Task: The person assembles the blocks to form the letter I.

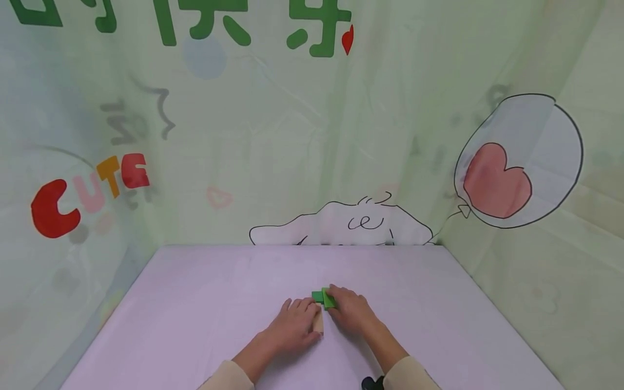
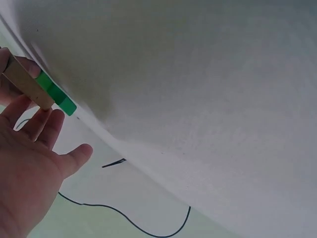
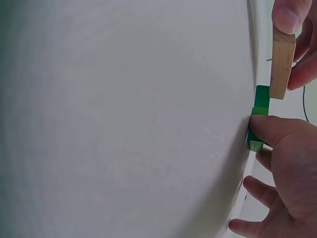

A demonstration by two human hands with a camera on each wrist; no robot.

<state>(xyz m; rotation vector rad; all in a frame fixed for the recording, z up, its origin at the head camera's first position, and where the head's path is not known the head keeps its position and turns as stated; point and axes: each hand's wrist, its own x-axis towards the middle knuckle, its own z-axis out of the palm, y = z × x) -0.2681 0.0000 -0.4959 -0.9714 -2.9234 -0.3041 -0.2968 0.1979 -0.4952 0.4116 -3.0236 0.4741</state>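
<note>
In the head view, my left hand (image 1: 292, 327) grips a pale wooden block (image 1: 318, 323), its thumb at the near end and fingertips towards the far end. My right hand (image 1: 354, 311) pinches a bright green block (image 1: 329, 299) just right of it. A darker green block (image 1: 317, 297) adjoins that one on its left, beyond the wooden block's far end. The right wrist view shows the wooden block (image 3: 282, 67) overlapping the darker green piece (image 3: 262, 95), with my right thumb (image 3: 275, 130) against the green pieces. Fingers hide part of each block.
A pale lilac tabletop (image 1: 219, 303) lies under both hands. Behind it hangs a printed cloth backdrop (image 1: 292, 135), with more cloth on both sides. A small black object (image 1: 372, 383) shows at the bottom, beside my right sleeve (image 1: 411, 374).
</note>
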